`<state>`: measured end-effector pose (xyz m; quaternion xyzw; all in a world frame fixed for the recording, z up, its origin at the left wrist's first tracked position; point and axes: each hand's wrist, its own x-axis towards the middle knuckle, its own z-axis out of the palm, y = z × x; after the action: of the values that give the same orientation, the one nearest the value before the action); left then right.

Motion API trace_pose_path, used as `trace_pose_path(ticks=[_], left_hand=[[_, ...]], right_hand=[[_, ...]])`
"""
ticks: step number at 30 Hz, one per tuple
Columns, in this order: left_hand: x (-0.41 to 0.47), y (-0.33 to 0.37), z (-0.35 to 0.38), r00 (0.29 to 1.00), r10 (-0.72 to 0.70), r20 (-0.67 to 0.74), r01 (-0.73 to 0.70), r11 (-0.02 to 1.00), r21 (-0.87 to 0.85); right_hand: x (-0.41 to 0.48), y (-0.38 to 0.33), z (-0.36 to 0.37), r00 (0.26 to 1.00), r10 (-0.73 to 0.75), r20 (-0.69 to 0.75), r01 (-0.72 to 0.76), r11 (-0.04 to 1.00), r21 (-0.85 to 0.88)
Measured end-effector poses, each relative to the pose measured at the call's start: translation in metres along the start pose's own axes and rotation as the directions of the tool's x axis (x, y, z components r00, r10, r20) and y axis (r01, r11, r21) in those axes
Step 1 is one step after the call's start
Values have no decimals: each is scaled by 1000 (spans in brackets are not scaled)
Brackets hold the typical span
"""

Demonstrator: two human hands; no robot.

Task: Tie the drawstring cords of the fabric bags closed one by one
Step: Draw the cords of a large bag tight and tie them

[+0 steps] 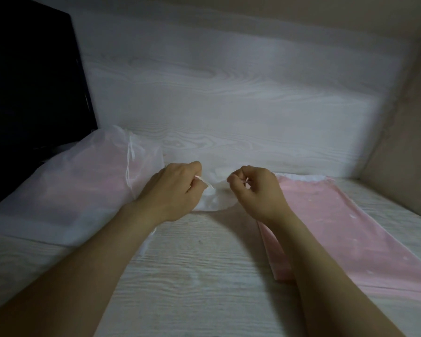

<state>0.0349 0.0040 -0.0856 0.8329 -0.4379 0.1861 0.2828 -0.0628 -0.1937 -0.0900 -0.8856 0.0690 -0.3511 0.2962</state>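
Our left hand is curled, thumb and forefinger pinching a thin cord. Our right hand is curled too, pinching what looks like the cord's other end, though it is very small. The white bag lies on the table between the hands and touches both. Both forearms reach forward, wrists low, knuckles up. A pile of sheer bags lies left and pink bags right.

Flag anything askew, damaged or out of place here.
Nothing stands out. The left hand and right hand each pinch the cord of the white bag between them; nothing looks torn or spilled.
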Motion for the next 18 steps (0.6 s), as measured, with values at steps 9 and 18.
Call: trace_pose_path(ticks=[9,18], left_hand=[[3,-13,9,990,99,-97,-45,890,454],[2,15,8,971,-34,-236,42,999,30]], right_hand=[[-7,-7,15,999,-35,6,36,991,-128],[-9,-17,21,982,-48,185,74,988,-139]])
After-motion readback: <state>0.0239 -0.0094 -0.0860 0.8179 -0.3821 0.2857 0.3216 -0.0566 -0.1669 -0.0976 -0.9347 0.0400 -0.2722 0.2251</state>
